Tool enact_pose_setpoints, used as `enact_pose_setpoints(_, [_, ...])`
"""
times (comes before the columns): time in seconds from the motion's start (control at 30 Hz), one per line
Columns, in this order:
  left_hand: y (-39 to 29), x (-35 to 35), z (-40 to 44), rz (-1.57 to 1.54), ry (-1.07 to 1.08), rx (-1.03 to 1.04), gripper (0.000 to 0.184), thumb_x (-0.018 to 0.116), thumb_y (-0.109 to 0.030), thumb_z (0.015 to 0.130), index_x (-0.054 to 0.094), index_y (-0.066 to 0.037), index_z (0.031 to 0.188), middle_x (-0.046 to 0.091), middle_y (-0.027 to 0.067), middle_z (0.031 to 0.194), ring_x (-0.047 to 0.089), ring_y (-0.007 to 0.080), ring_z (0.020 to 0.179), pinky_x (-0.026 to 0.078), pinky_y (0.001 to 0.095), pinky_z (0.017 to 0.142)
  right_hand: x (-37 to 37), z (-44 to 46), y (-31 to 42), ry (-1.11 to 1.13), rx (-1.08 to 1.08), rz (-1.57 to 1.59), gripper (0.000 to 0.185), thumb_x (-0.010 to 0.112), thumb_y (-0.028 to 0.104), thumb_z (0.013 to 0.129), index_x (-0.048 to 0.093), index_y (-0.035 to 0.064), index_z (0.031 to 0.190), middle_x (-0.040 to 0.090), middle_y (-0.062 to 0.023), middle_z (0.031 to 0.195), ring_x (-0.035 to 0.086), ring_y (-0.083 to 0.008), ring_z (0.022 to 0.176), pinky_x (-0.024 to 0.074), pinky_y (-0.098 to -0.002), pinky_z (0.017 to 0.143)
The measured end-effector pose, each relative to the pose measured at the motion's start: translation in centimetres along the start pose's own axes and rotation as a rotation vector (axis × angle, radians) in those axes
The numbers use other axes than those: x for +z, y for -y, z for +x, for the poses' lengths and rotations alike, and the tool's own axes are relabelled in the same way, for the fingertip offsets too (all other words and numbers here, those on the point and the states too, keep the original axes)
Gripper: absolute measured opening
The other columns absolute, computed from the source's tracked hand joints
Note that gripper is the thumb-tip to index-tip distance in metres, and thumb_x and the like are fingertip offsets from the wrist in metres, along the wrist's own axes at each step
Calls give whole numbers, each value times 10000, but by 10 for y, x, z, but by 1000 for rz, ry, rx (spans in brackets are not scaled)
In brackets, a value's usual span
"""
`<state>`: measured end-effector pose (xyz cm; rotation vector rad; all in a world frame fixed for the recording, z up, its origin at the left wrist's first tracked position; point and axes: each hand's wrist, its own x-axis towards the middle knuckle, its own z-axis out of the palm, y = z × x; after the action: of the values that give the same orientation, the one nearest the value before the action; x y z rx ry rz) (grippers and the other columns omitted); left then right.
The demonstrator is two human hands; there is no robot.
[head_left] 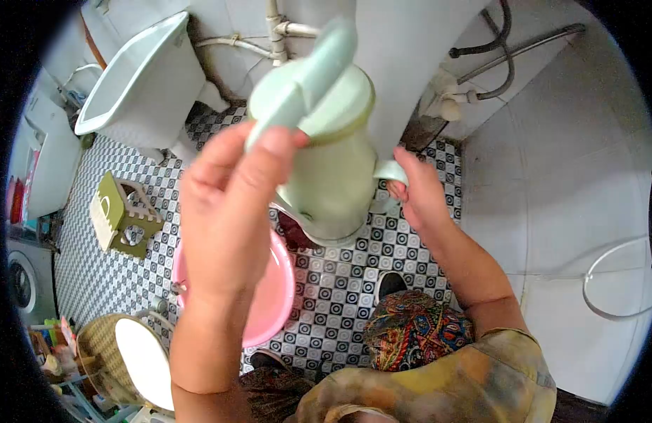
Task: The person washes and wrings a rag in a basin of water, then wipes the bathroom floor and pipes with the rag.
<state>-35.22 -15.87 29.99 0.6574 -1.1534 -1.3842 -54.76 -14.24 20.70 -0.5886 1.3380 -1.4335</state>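
The left hand point(234, 197) gripped the blurred bar point(324, 69) across a pale green jug point(329, 183); the right hand point(420, 187) clasped its side handle point(390, 171), over the tiled floor point(333, 289), near a pink basin point(273, 299).

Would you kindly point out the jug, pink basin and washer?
Jug point(333, 185), head view: its body.
Pink basin point(290, 283), head view: its rim.
Washer point(21, 284), head view: its round door.

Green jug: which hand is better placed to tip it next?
Probably the right hand: it grips the side handle of the jug, while the left hand holds the bar at its top.
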Motion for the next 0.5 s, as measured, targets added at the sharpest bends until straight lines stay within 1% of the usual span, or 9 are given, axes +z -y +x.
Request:
enact_pose_setpoints(0.03, [3,6,-7,-4,37,-13,171,589,-117,801,593,11,914,619,43,835,521,63,732,407,195,684,-12,-2,-3,-6,-10,-10,316,470,255,842,459,85,575,360,7,423,326,-101,381,271,-255,429])
enact_pose_setpoints(0.1, [12,20,-17,-51,39,-66,167,589,-106,799,592,13,917,612,39,836,537,66,748,420,196,686,-38,-4,-9,-18,-36,-18,321,459,263,847,456,90,576,366,4,422,327,-104,378,275,-258,428])
enact_pose_setpoints(0.13, [20,25,-20,-40,52,-73,165,588,-103,799,591,14,916,606,31,831,530,59,736,418,190,669,-48,-3,-9,-69,18,-25,326,447,264,854,449,91,577,363,3,418,331,-105,375,279,-259,423])
enact_pose_setpoints(0.2, [30,35,-25,-24,64,-114,162,584,-94,797,589,20,912,585,4,804,511,44,716,409,182,640,-67,-3,-14,-94,-26,-36,324,440,261,857,447,93,579,360,4,416,331,-105,373,280,-258,422])
enact_pose_setpoints(0.23, [38,41,-28,-113,61,-123,145,583,-83,794,591,18,898,578,0,794,504,40,711,405,180,631,-75,-4,-16,-116,-53,-37,323,434,258,859,444,96,580,357,5,413,331,-104,371,281,-257,420])
enact_pose_setpoints(0.37, [57,57,-32,-102,55,-124,128,584,-73,791,593,14,884,577,0,802,501,44,711,405,184,633,-101,-6,-17,-158,-40,-15,314,417,246,863,436,105,582,351,12,406,322,-98,353,284,-249,412])
enact_pose_setpoints(0.43, [63,63,-33,-94,53,-119,124,584,-73,791,593,13,880,577,2,802,500,46,710,406,186,634,-109,-3,-18,-155,-92,-38,306,416,244,862,441,109,589,348,14,402,322,-96,352,281,-242,408])
enact_pose_setpoints(0.5, [68,68,-35,-82,57,-165,124,584,-75,792,590,15,877,576,9,797,499,51,711,406,191,633,-113,-3,-19,-196,-89,-20,289,408,246,864,454,113,612,345,19,397,323,-94,355,276,-235,406])
